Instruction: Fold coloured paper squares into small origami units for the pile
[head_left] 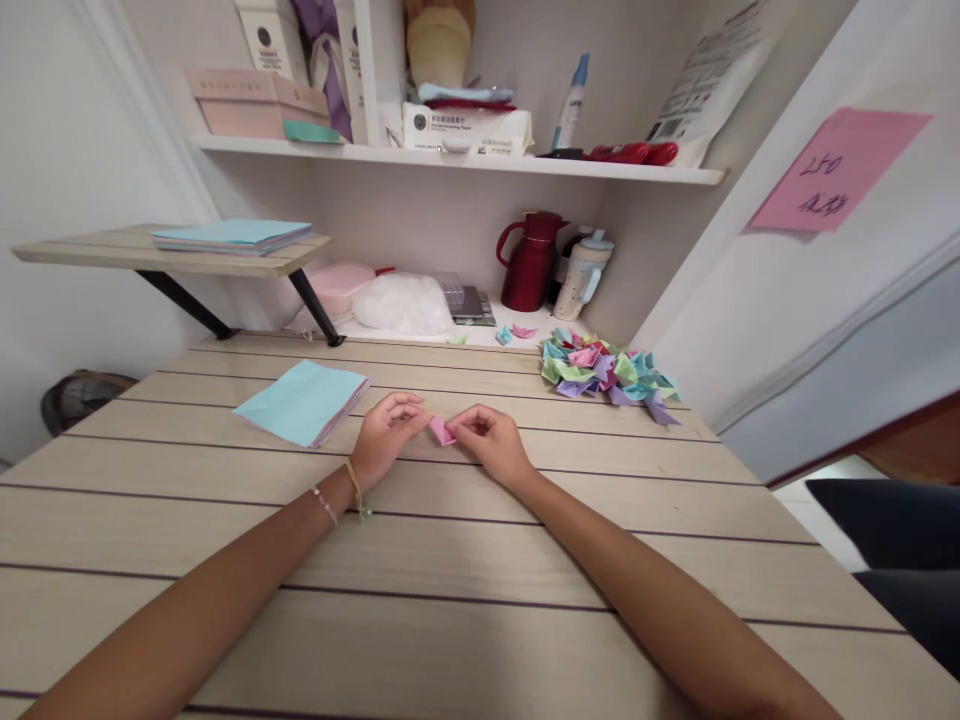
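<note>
The fingertips [414, 410] of the left hand [386, 435] and of the right hand [487, 440] are curled in close. They pinch one small pink paper [442, 431] between them, one hand at each end. The pink paper is low over the middle of the tabletop [480, 600], a bit nearer the far edge than the near one. I cannot tell if it touches the wood.

I think this paper is very light and thin. It looks bendy, so it would crease fast, and it could tear if someone pulled hard. It looks folded up small, so the best place to hold it is at its edges and corners. Just the fingertips, and softly.

Now I count. There is one pink paper and two hands on it. The left wrist has two thin bracelets [327, 505]. Just left of the left hand lies one stack of blue sheets [304, 402]. I cannot count the sheets in it.

Toward the far right corner there is one heap of folded papers [604, 375] in many colours, too many to count. Along the far edge lie three little folded pieces [504, 335], apart from the heap. Behind them stand one red jug [529, 262] and one cup with a lid [585, 270], side by side.
</note>
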